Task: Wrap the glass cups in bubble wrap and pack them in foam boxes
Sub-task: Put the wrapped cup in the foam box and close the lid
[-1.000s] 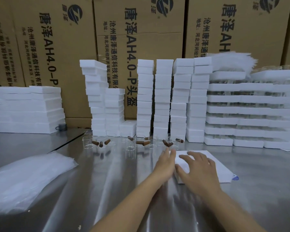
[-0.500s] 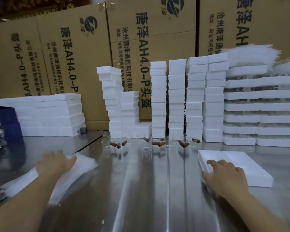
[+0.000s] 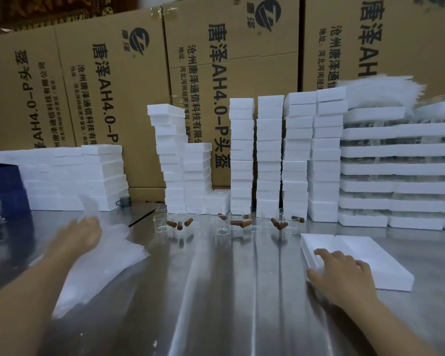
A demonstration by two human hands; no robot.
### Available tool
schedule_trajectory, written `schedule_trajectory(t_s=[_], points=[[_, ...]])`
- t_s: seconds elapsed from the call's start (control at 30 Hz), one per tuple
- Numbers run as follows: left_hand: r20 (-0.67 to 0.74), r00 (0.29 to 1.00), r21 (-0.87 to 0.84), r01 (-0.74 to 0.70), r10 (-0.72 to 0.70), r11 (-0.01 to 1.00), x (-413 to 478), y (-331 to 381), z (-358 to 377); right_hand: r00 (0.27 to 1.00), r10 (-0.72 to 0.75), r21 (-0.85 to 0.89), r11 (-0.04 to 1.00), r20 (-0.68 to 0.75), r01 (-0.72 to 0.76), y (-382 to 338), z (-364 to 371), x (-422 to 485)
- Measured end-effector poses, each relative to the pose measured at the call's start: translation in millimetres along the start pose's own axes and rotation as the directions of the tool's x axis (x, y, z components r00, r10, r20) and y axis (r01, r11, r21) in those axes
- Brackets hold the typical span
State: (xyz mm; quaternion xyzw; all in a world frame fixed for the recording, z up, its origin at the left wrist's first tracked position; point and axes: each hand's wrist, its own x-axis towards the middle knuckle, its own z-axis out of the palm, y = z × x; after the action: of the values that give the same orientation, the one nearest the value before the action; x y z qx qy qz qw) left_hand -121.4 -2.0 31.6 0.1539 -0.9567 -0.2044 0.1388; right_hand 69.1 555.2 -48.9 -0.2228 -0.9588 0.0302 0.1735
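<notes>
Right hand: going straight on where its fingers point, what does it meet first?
The right hand lies on the open foam box; beyond its left edge, likely the nearest glass cups, though depth is unclear.

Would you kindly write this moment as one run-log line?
left hand: holds bubble wrap sheet | right hand: rests on foam box | glass cups: unwrapped

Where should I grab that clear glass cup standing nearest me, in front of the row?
Pinch the small clear glass cup across its round side wall, coming from the near side: it seems upright and apart, while other cups and brown cylindrical stoppers crowd behind.
</notes>
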Motion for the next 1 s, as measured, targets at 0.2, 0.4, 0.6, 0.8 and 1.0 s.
schedule_trajectory(t_s=[0.2,0.4,0.6,0.8,1.0], points=[[0.033,0.937,-0.127,-0.341,0.348,0.931,-34.8,132.2,-36.6,1.000,0.011,0.014,1.000,0.009,-0.011,0.2,1.7,1.7],[0.333,0.695,-0.205,-0.605,0.637,0.769,-137.1,234.8,27.6,1.000,0.009,0.015,1.000,0.007,-0.009,0.8,0.9,0.8],[0.514,0.503,-0.108,-0.766,0.695,0.634,-234.3,234.8,145.5,1.000,0.009,0.030,1.000,0.019,-0.009,-0.5,-0.3,0.2],[0.527,0.501,-0.059,-0.784,0.686,0.618,-230.6,225.0,157.0,1.000,0.007,0.030,1.000,0.018,-0.007,1.8,2.9,2.0],[0.530,0.463,-0.020,-0.831,0.710,0.557,-195.8,205.8,153.1,0.999,0.045,0.025,0.999,0.017,-0.045,4.1,2.8,3.1]])
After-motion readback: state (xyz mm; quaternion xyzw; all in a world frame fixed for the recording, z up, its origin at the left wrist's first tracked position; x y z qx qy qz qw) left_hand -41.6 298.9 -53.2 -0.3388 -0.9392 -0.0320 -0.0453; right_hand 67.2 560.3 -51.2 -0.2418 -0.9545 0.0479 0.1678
